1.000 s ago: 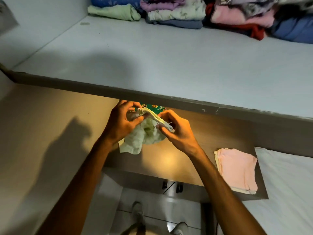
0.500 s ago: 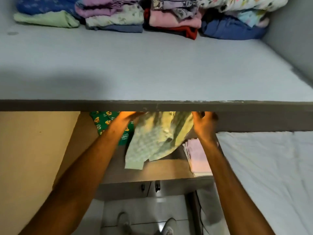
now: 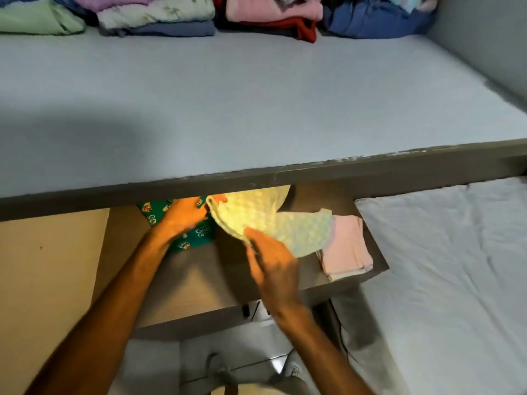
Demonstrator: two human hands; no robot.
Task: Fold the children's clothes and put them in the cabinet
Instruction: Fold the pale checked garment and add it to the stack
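A pale green checked child's garment (image 3: pixel 273 220) hangs spread over the lower brown shelf (image 3: pixel 185 286), its top hidden behind the upper shelf's edge. My left hand (image 3: pixel 185 213) grips its upper left corner, just under that edge. My right hand (image 3: pixel 271 263) holds its lower edge from below, fingers closed on the cloth. A green patterned garment (image 3: pixel 196 235) lies flat under my left hand. A folded pink piece (image 3: pixel 346 246) sits on the shelf's right end, partly covered by the pale green cloth.
The upper cabinet shelf (image 3: pixel 256 109) carries a row of folded clothes (image 3: pixel 199 15) along its back. A grey side wall (image 3: pixel 484 38) closes it on the right. A white sheeted bed (image 3: pixel 456 280) lies to the right. Tiled floor and my feet (image 3: pixel 228 374) show below.
The garment went from bunched between both hands to spread out, and one side has now swung down. My right hand dropped from under the upper shelf's edge to the cloth's lower edge.
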